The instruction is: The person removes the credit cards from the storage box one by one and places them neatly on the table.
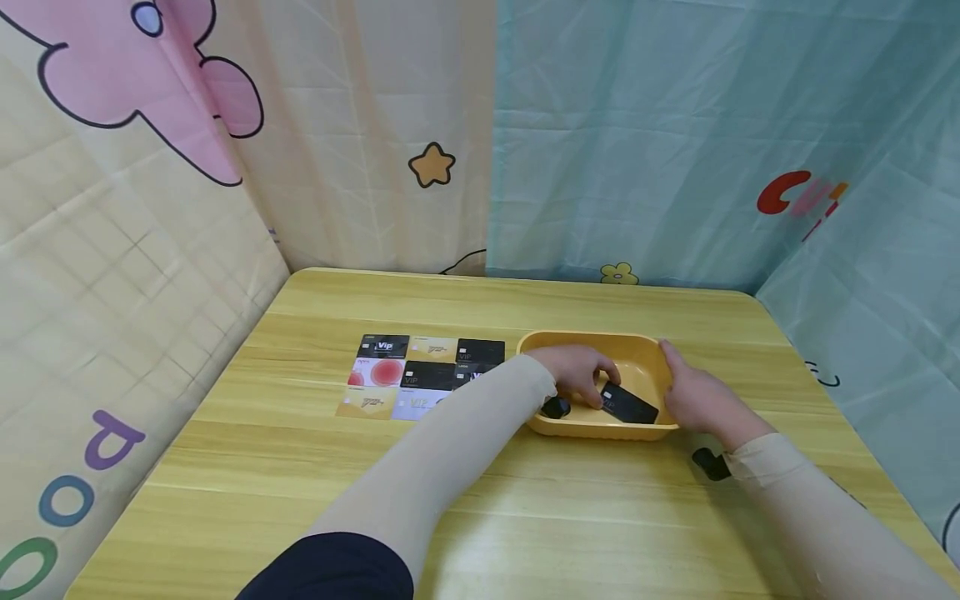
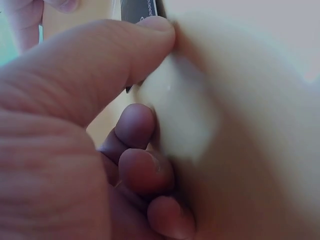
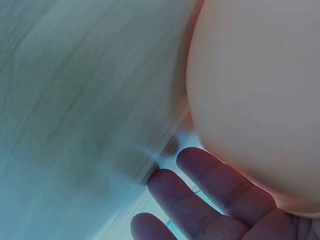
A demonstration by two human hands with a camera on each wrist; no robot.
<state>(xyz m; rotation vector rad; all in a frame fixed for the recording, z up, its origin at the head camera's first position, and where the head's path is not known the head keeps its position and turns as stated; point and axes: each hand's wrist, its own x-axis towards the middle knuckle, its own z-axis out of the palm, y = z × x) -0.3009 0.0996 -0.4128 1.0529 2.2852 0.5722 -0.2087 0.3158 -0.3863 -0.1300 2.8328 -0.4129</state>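
Observation:
A yellow plastic bin (image 1: 600,431) stands on the table. My left hand (image 1: 577,369) reaches into it from the left. Its thumb and a finger pinch the end of a black card (image 1: 630,405), which lies tilted against the bin's near wall. In the left wrist view, the thumb covers part of that card (image 2: 136,10), and the other fingers curl beside it. At the bin's right end, my right hand (image 1: 701,400) holds the rim. In the right wrist view, its fingers (image 3: 225,192) lie along the outside of the wall.
Left of the bin, several cards lie edge to edge in rows on the table (image 1: 247,467), among them a black VIP card (image 1: 427,375) and a pink-and-white card (image 1: 375,372). My left forearm overlaps the cards nearest the bin. Curtains (image 1: 637,150) hang behind the table.

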